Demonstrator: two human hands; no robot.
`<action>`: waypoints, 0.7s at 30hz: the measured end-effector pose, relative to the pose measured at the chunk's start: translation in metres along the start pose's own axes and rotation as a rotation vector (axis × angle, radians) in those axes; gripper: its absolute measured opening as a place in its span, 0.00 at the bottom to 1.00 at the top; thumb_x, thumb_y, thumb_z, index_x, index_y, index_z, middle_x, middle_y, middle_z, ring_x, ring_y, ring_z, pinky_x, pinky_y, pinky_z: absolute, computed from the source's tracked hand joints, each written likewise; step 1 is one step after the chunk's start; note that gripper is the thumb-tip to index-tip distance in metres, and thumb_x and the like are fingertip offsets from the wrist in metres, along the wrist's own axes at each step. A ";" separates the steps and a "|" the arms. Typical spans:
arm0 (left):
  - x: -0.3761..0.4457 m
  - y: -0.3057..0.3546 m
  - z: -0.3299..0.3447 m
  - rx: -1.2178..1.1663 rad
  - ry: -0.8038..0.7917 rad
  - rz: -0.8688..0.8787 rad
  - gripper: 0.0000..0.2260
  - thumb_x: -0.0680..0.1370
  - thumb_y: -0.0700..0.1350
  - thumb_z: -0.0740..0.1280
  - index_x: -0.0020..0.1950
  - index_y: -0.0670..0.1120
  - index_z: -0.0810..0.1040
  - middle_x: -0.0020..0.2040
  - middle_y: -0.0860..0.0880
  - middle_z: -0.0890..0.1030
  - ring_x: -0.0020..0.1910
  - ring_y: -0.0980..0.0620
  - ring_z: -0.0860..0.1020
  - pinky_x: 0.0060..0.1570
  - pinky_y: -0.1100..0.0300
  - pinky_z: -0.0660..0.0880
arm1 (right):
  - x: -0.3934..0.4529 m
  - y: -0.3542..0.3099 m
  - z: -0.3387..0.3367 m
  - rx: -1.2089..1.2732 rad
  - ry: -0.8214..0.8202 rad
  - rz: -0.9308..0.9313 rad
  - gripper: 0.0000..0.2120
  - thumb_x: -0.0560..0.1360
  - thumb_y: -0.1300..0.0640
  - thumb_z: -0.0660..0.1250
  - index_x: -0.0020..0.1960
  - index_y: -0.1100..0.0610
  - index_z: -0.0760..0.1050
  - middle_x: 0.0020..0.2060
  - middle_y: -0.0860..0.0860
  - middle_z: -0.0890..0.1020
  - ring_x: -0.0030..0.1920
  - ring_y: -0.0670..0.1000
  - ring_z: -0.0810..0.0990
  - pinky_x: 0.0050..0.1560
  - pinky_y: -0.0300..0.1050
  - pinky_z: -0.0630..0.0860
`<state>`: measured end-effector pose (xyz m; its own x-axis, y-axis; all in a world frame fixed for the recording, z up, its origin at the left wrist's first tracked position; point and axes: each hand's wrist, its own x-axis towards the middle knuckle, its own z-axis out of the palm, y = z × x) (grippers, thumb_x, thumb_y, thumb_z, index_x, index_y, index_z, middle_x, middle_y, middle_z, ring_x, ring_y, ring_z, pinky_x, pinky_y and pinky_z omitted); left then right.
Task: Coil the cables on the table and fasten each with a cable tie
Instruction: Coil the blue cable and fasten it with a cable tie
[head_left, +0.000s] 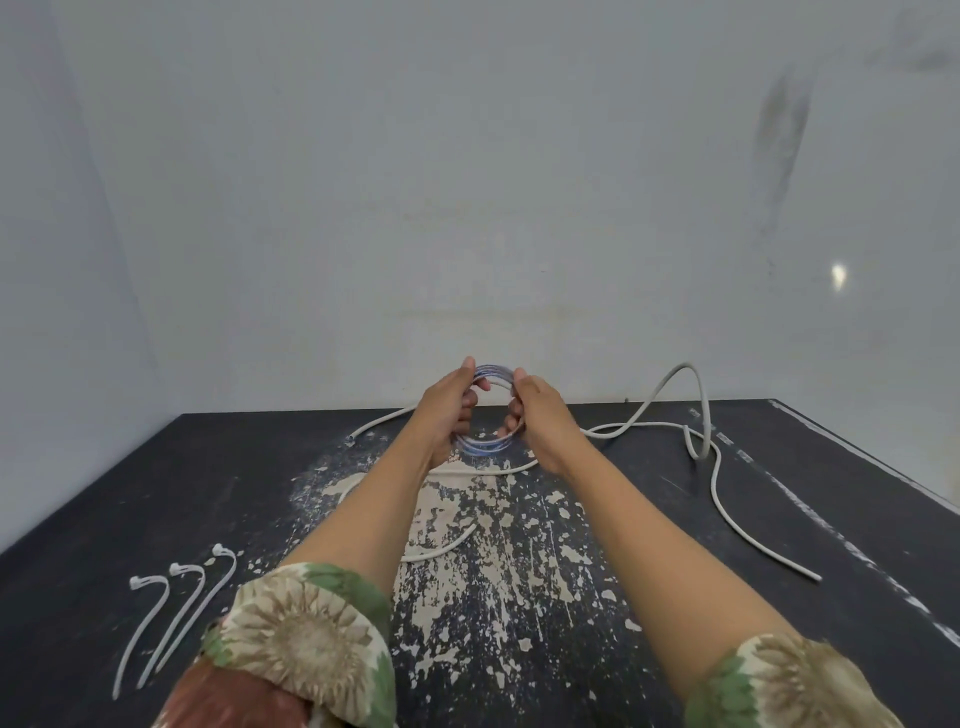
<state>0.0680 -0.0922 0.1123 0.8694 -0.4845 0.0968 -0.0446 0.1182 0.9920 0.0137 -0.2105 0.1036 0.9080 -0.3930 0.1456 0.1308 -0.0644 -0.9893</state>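
Matt black table (156, 493), its coating flaked to pale rough patches; 3 smooth white plastic cable ties (171, 613); smooth pale-sheathed cable (711, 467); floral-printed cloth sleeves (306, 639); matt, smudged wall (467, 182).

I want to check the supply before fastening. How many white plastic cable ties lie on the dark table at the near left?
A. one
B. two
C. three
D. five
C: three white plastic cable ties lie side by side on the dark table, heads pointing away, apart from both hands.
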 end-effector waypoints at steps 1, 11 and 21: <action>0.000 0.000 -0.004 0.062 0.030 -0.009 0.18 0.81 0.57 0.56 0.39 0.47 0.73 0.26 0.55 0.59 0.20 0.59 0.56 0.19 0.67 0.55 | -0.001 -0.004 -0.005 0.030 -0.099 0.075 0.16 0.83 0.49 0.51 0.43 0.58 0.68 0.31 0.52 0.69 0.29 0.50 0.71 0.36 0.45 0.74; -0.004 0.007 0.000 0.567 0.060 0.138 0.20 0.81 0.57 0.57 0.32 0.48 0.72 0.27 0.52 0.69 0.27 0.53 0.64 0.29 0.59 0.60 | 0.000 -0.014 -0.011 -0.635 -0.133 -0.156 0.24 0.83 0.46 0.46 0.55 0.60 0.76 0.45 0.56 0.82 0.50 0.55 0.79 0.47 0.44 0.70; -0.006 -0.004 0.002 0.126 -0.060 0.062 0.15 0.83 0.50 0.53 0.48 0.44 0.75 0.34 0.51 0.65 0.27 0.57 0.62 0.29 0.65 0.68 | -0.003 0.009 0.004 0.069 0.078 -0.026 0.18 0.82 0.48 0.52 0.41 0.58 0.68 0.26 0.49 0.60 0.19 0.42 0.61 0.21 0.37 0.62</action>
<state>0.0625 -0.0913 0.1078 0.8322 -0.5313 0.1589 -0.1619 0.0412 0.9859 0.0141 -0.2065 0.0948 0.8705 -0.4622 0.1688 0.1834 -0.0135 -0.9830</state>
